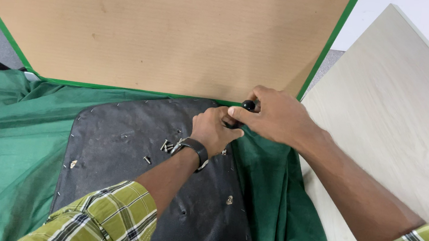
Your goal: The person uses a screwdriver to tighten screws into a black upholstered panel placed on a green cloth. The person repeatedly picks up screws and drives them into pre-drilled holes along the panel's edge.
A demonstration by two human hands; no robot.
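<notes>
Head view: gripping a black-handled tool (248, 105) in the right hand (273, 117), fingers curling closed round its knob, at one o'clock of the black seat panel (130, 165). Pressing the left hand (214, 131), fingers folding shut on green fabric (5, 141), just beside it. Lying at twelve o'clock: a cardboard sheet (165, 30).

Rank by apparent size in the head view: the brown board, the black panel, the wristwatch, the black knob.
1. Brown board with green edging, largest.
2. Black panel, partly hidden by the arm.
3. Wristwatch on the left wrist.
4. Black knob at the right hand's fingertips, smallest.
</notes>
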